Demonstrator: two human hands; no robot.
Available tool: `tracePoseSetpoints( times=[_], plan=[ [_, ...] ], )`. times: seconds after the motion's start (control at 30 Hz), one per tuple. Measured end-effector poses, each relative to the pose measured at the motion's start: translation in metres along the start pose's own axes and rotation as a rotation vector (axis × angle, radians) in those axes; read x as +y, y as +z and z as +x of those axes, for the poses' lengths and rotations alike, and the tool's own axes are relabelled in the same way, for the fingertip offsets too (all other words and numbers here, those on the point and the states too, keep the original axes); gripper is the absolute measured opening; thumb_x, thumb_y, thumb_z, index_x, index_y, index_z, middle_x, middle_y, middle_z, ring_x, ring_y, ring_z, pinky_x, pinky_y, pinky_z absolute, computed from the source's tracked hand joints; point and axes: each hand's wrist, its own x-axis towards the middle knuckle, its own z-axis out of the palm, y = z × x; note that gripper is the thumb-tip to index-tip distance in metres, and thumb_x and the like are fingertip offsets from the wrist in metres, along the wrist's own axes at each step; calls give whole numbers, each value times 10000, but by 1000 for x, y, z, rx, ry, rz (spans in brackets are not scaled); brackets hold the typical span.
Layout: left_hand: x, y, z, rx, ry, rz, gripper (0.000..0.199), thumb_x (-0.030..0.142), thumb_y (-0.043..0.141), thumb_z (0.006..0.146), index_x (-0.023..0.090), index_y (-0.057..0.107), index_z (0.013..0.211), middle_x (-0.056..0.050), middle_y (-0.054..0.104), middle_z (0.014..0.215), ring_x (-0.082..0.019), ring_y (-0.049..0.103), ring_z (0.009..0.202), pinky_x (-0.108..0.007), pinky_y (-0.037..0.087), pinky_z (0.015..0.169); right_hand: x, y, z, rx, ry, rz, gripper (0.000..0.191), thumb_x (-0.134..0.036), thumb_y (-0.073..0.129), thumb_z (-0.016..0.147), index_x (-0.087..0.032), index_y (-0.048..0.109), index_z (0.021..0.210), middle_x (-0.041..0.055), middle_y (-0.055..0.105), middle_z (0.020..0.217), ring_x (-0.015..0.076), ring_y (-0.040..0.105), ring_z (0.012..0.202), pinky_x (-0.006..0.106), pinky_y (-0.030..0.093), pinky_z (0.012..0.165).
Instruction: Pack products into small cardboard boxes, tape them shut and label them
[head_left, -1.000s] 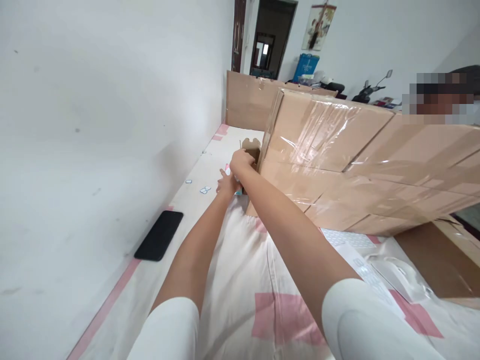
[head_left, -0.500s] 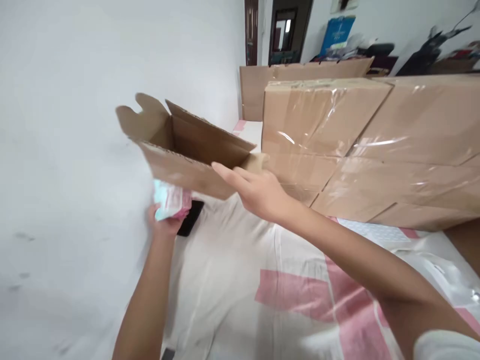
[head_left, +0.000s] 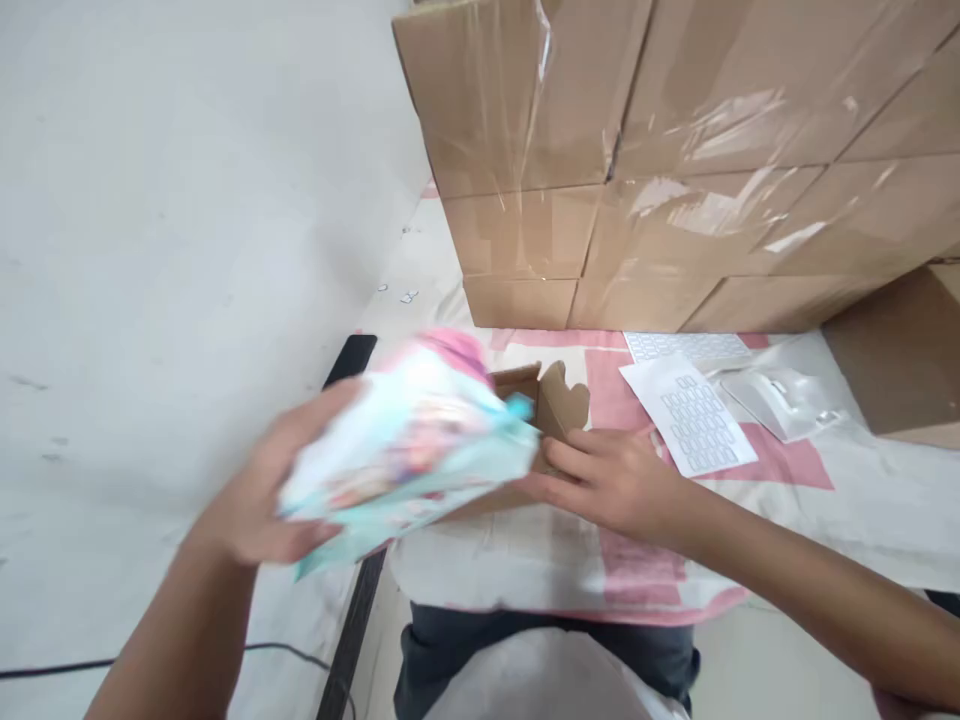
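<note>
My left hand (head_left: pixel 281 490) grips one end of a soft white, teal and pink printed package (head_left: pixel 420 435), which is blurred and held up at a tilt. Behind and beneath it stands a small open cardboard box (head_left: pixel 564 400), mostly covered from view by the package. The fingers of my right hand (head_left: pixel 600 475) are pressed on the right side of that box, near its raised flap.
Large taped cartons (head_left: pixel 525 130) stand across the back. Two sheets with printed outlines, the nearer one (head_left: pixel 701 420), and a clear plastic piece (head_left: pixel 787 400) lie on the pink-and-white cloth (head_left: pixel 645 560). A black phone (head_left: pixel 351 360) is beside the wall.
The view has tipped downward. The small box has come down from the air to the cloth, and my left hand has raised the package in front of it.
</note>
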Motion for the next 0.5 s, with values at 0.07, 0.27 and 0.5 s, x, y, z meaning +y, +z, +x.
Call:
tracePoseSetpoints(
  times=[0.07,0.27,0.5],
  plan=[
    [21,12,30,-218,37,-91,1000,816,535,862,273,291,1665,-121,550,1561,-409,574,1357,-520,551,1074,-6,6,-12,17,-66,-7,318,-32,608,933,-272,716,1112,-14,637,748,137,501,626,285,377,546],
    [55,18,85,-378,118,-176,773,676,515,965,343,327,1637,-94,510,1590,-343,572,1351,-463,519,1082,-19,20,-38,-2,-31,-18,345,-72,627,960,-235,666,1261,17,694,906,152,591,733,278,407,576],
    [45,40,86,-143,369,368,782,332,658,886,323,376,1615,-150,394,1615,-389,451,1409,-556,449,1142,-19,15,-37,-6,-4,-50,419,-20,542,984,-221,642,1338,0,656,858,136,539,686,273,354,540]
  ],
)
